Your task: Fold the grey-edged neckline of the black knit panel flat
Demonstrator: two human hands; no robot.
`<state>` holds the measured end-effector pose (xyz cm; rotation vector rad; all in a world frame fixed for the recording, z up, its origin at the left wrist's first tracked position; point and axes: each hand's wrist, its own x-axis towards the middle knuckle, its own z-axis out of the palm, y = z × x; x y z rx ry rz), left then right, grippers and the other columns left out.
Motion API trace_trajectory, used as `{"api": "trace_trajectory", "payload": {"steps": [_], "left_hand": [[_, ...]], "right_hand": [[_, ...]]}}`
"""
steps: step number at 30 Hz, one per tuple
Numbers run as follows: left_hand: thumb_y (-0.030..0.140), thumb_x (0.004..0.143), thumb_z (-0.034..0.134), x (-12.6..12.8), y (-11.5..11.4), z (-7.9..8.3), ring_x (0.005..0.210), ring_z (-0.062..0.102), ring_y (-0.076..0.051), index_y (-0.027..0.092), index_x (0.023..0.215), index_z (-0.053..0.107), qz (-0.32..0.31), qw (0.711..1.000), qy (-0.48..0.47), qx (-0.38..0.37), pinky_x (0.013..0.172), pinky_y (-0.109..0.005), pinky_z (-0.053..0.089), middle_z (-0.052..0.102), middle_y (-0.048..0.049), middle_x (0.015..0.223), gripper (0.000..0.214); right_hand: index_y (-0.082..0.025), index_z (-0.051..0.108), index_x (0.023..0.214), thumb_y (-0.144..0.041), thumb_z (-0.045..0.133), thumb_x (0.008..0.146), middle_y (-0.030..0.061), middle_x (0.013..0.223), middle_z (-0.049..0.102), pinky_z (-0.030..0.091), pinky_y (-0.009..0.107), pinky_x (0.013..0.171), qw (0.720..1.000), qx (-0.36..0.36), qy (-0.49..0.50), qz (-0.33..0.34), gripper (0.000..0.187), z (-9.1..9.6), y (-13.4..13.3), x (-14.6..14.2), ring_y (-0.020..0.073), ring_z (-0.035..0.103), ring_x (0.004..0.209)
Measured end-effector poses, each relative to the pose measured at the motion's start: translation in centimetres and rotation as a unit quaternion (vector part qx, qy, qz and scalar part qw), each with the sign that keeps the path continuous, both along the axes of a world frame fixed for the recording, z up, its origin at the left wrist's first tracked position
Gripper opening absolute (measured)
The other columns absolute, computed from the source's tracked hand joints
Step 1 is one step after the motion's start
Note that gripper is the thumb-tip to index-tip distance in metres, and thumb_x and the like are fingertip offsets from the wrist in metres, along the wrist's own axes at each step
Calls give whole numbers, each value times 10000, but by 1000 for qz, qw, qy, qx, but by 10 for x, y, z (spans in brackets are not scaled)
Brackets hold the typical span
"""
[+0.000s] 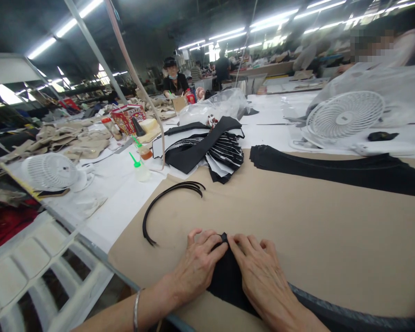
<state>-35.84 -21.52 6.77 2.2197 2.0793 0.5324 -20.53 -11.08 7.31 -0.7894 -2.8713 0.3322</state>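
Observation:
My left hand (197,263) and my right hand (259,272) lie side by side on a black fabric piece (226,279) at the near edge of a tan paper sheet (297,221). The fingertips of both hands press together on the fabric's pointed far tip. A bracelet circles my left wrist. Thin curved black strips (166,196) lie on the paper just beyond my left hand.
A pile of black and striped cut pieces (210,150) and a long black fabric piece (335,168) lie farther back. Two glue bottles with green tips (140,166), a white fan (344,115) at right, another fan (50,171) at left. Other people work at distant tables.

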Motion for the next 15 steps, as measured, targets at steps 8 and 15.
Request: {"api": "trace_trajectory", "payload": {"steps": [8,15], "left_hand": [[87,908,421,0,-1,1,1175,473,-216,231,1263,528,3,1000,-12,4,1031,-456,211,622,-71,1164,398],[86,908,412,0,-2,-1,1188,464,-219,231,1312,499,-3,1000,-7,9,1040,-456,193,623,-74,1171,437]], "right_hand": [[-210,545,1284,-14,426,860,60,1147,614,290,422,884,1000,7,-7,12,482,-5,0,0,224,503,1013],[-196,557,1256,-42,426,855,99,1168,599,313,451,880,996,82,-24,31,449,-6,-5,-2,262,494,1012]]}}
